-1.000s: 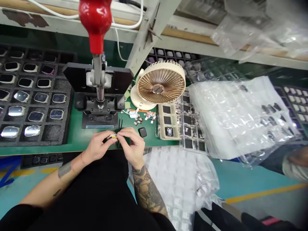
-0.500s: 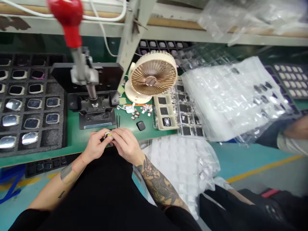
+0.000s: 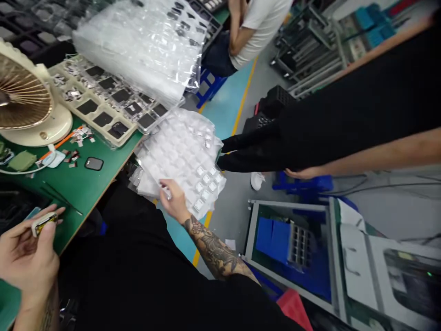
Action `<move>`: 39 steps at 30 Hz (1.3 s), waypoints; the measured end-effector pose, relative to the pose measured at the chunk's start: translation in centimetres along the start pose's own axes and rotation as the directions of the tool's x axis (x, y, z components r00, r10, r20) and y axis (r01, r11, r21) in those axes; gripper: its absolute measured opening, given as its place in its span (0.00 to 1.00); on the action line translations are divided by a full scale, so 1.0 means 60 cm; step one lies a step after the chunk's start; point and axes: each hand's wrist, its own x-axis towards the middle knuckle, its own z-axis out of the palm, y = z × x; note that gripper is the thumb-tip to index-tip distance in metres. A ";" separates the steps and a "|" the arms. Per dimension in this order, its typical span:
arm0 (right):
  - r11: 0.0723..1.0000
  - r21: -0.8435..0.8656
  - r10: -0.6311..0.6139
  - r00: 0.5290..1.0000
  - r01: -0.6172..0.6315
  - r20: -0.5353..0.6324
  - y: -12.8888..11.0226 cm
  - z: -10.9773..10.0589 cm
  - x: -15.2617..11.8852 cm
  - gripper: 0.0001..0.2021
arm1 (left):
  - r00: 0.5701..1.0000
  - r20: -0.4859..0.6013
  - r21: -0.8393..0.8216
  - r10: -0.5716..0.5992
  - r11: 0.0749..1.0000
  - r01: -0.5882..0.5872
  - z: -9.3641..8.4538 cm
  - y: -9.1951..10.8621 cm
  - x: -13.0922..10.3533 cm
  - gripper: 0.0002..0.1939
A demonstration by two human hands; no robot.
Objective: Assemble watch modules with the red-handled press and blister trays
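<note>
In my left hand [image 3: 29, 257], at the lower left, a small watch case [image 3: 44, 222] with a pale rim and yellow inside is pinched between thumb and fingers. My right hand [image 3: 175, 201] is over the near edge of a stack of clear plastic trays [image 3: 172, 149] beside the bench, thumb and forefinger apart. Whether it touches the top tray I cannot tell. Small white-and-silver square parts [image 3: 206, 186] fill several pockets on that tray's right side. On the bench lie a dark watch-shaped piece [image 3: 94, 163] and black tweezers [image 3: 64, 198].
A cream fan [image 3: 37, 101] and a beige compartment box [image 3: 113, 138] stand on the green bench [image 3: 110, 168]. More plastic trays [image 3: 141, 41] are piled behind. A person in black [image 3: 344, 110] stands at the right, another in white [image 3: 265, 23] sits farther off. A framed cart [image 3: 253, 230] is lower right.
The view has swung right. My hands, together at the watch case before, are now apart: the left keeps the case, the right has let go and reached to the plastic trays.
</note>
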 end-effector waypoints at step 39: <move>0.831 0.425 -0.389 0.921 0.359 -0.017 -0.186 0.046 0.160 0.15 | 0.909 0.233 -0.413 -0.345 0.811 0.414 -0.003 0.034 0.006 0.32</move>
